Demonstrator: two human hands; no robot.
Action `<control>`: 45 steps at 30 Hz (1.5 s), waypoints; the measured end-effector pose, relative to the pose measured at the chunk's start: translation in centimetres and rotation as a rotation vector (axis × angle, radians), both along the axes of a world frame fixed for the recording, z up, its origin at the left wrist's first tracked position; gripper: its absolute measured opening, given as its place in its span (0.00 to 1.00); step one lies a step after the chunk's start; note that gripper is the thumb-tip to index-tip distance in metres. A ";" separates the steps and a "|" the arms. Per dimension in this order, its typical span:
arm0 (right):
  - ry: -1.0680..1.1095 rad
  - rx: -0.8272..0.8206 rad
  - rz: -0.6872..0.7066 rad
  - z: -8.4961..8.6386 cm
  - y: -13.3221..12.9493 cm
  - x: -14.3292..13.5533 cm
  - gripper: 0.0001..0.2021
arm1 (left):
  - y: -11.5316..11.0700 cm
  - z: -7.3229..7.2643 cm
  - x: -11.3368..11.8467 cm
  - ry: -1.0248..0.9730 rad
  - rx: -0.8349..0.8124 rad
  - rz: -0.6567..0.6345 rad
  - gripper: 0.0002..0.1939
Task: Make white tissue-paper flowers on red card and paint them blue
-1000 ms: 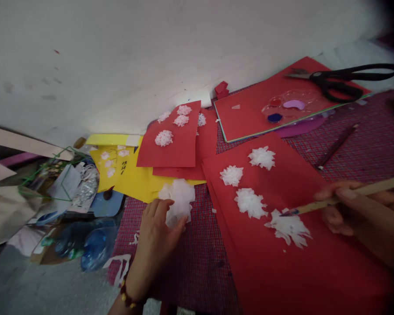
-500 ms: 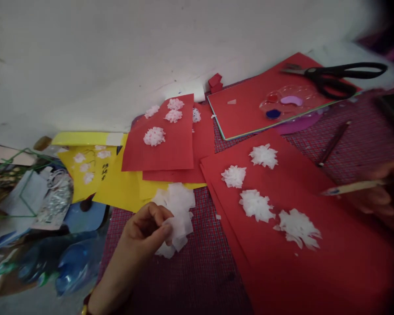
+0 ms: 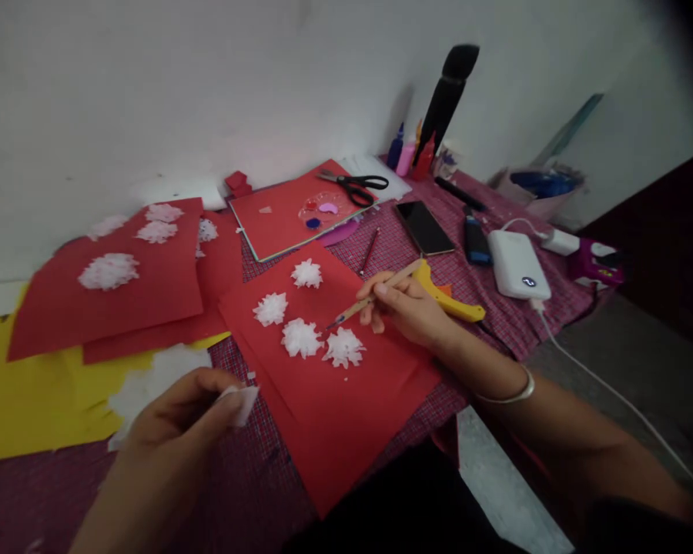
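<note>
the left hand (image 3: 173,419), nearest the camera, pinched a small white tissue piece (image 3: 239,400) between thumb and fingertips, held in the air. just beyond that hand lay a loose tissue pile (image 3: 155,377) on yellow paper (image 3: 28,408). across from it, the right hand (image 3: 407,308) was closed around a thin brush (image 3: 369,300), whose tip hovered just above the nearest of four white tissue flowers (image 3: 303,327) on a red sheet (image 3: 323,385). i could not tell whether the tip touched. by the look of it, four flowers were already in place, with bare red left on the sheet's near part. just past the right hand lay a yellow glue gun (image 3: 447,296). beyond the left hand, another red sheet carried finished flowers (image 3: 109,269). farther off sat a paint palette (image 3: 320,209) and scissors (image 3: 355,185).
</note>
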State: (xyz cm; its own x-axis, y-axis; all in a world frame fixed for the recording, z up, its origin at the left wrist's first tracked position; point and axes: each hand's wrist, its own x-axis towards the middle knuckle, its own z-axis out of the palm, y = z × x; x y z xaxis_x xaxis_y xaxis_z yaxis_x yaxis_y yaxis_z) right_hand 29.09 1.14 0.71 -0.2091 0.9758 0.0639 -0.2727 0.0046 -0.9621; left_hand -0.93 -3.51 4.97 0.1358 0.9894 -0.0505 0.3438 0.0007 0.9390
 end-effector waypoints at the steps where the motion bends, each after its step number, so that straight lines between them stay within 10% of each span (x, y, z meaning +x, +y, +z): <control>1: 0.015 0.011 -0.010 0.3 -0.4 -0.3 0.15 | -0.5 0.0 1.5 -0.092 -0.098 0.026 0.10; 7: -0.002 0.145 -0.065 1.7 -4.8 -1.2 0.11 | -0.6 -1.7 6.9 -0.404 -0.333 0.040 0.11; 14: -0.182 0.298 -0.053 1.3 -6.5 -0.9 0.12 | 0.7 -2.1 8.7 -0.333 -0.340 -0.042 0.07; 33: -0.246 0.316 0.013 0.3 -6.2 -1.7 0.11 | -0.3 -2.5 7.6 -0.152 -0.157 -0.093 0.09; 45: -0.032 0.319 -0.070 0.3 -6.7 -2.3 0.10 | -1.4 -1.9 7.5 -0.781 -0.419 0.013 0.14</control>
State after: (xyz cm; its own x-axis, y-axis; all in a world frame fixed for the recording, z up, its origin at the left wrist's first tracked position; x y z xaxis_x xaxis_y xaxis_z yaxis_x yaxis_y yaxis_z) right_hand 26.80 -5.53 1.06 -0.1493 0.9198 0.3628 -0.2304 0.3245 -0.9174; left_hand 6.59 -4.93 3.10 0.2722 0.9120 -0.3069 -0.3977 0.3971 0.8271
